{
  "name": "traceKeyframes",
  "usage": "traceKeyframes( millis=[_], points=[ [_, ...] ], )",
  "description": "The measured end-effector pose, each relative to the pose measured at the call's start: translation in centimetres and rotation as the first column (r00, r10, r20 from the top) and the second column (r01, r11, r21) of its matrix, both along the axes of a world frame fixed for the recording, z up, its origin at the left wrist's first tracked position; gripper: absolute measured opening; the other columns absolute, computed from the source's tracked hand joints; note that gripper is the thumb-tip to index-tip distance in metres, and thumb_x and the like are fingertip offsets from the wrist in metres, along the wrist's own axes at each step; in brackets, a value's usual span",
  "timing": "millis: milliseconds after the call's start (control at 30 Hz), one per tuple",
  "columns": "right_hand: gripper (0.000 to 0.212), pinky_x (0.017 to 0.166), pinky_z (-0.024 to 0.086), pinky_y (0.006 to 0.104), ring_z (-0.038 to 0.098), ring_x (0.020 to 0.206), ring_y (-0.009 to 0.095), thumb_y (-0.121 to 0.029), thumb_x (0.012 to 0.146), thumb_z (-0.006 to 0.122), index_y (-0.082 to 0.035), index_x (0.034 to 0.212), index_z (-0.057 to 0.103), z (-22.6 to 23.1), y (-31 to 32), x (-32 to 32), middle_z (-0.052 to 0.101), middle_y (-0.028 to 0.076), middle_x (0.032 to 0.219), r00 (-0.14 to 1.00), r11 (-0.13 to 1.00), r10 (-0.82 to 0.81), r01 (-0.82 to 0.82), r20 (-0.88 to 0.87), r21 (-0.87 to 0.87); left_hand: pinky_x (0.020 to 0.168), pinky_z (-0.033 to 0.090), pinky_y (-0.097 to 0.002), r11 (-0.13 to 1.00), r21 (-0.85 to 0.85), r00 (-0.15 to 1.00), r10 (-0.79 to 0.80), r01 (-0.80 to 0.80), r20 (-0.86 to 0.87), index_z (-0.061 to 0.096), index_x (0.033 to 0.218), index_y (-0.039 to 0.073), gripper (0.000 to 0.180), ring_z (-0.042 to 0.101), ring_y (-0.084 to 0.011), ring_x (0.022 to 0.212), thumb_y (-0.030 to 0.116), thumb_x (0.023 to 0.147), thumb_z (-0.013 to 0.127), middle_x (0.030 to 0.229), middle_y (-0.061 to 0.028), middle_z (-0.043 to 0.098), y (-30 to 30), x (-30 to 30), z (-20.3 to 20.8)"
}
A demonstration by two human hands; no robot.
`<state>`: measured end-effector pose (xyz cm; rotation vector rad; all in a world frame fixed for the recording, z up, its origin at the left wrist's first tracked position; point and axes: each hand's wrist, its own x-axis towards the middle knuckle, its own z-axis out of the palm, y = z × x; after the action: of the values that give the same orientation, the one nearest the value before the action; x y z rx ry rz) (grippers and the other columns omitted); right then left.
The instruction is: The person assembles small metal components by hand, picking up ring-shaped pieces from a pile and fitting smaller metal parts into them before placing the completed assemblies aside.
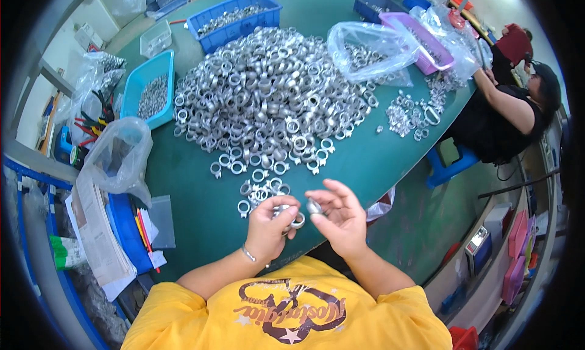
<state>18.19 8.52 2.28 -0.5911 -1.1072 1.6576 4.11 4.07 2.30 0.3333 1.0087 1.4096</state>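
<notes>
My left hand (271, 228) is closed around metal rings (297, 220), which poke out between the thumb and fingers. Facing it, my right hand (341, 219) pinches a small shiny metal piece (314, 207) between thumb and fingertips; its exact shape is partly hidden. Both hands are close together above the near edge of the green table (201, 228). Just beyond the left hand lie several loose metal rings (262, 193) with small lugs. Farther off rises a large heap of the same grey rings (268, 100).
Around the heap stand a blue crate (277, 12), a turquoise tray (131, 85) and a purple tray (442, 62). A clear bag (365, 51) lies at the right. Pliers (91, 124) and papers (103, 234) are at the left. A co-worker (512, 112) sits at the right edge.
</notes>
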Motion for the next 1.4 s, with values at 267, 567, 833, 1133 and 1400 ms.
traceKeyframes(
  millis=[267,567,833,1133,1400],
  points=[
    [0.029,0.085,0.044,0.0308,0.055,0.095,0.018,-0.033,0.091,0.045,-0.010,0.105,0.056,-1.8,0.5,-1.4,0.058,0.006,0.102,0.824,0.676,-0.111,-0.348,-0.556,-0.650,0.081,0.042,-0.0428,0.622,0.514,0.166,0.530,0.591,-0.832,0.065,0.077,0.010,0.016,0.056,-0.0256,0.086,0.018,0.064,0.072,0.094,-0.0055,0.059,4.1,1.6,2.4],
    [0.021,0.055,0.044,0.0326,0.055,0.077,0.026,-0.002,0.075,0.059,-0.010,0.095,0.058,-2.8,1.3,11.7,0.058,0.013,0.087,0.734,0.722,-0.457,-0.024,-0.503,-0.691,0.068,0.047,-0.0308,0.687,0.585,0.346,0.473,0.432,-0.811,0.063,0.075,0.004,0.012,0.059,-0.0236,0.079,-0.003,0.066,0.067,0.087,-0.0098,0.060,1.6,-0.7,2.7],
    [0.016,0.071,0.049,0.0378,0.060,0.079,0.032,-0.010,0.067,0.063,-0.001,0.080,0.066,-13.8,6.9,15.5,0.064,0.018,0.086,0.231,0.892,-0.225,0.440,0.947,0.104,0.065,0.045,-0.0255,0.833,0.529,0.481,0.401,0.162,-0.779,0.061,0.076,0.000,0.008,0.056,-0.0185,0.075,-0.005,0.071,0.063,0.083,-0.0110,0.059,-0.3,-1.6,2.9],
    [0.039,0.084,0.048,0.0384,0.057,0.102,0.030,-0.028,0.075,0.058,-0.011,0.111,0.060,-28.0,9.5,13.0,0.059,0.014,0.111,-0.423,0.776,0.239,-0.458,0.874,-0.434,0.060,0.045,-0.0210,0.894,0.446,0.364,0.407,0.027,-0.838,0.057,0.078,-0.001,0.004,0.053,-0.0126,0.073,-0.003,0.080,0.054,0.088,-0.0106,0.053,-2.7,-4.4,2.8],
    [0.049,0.084,0.047,0.0372,0.057,0.106,0.027,-0.033,0.076,0.060,-0.012,0.119,0.055,-18.2,6.9,11.0,0.057,0.010,0.120,-0.494,0.767,0.255,-0.421,0.831,-0.485,0.072,0.045,-0.0264,0.923,0.378,0.360,0.378,-0.073,-0.853,0.059,0.080,-0.004,0.004,0.056,-0.0194,0.082,-0.006,0.077,0.060,0.089,-0.0119,0.056,-3.7,-7.1,1.7]
  ],
)
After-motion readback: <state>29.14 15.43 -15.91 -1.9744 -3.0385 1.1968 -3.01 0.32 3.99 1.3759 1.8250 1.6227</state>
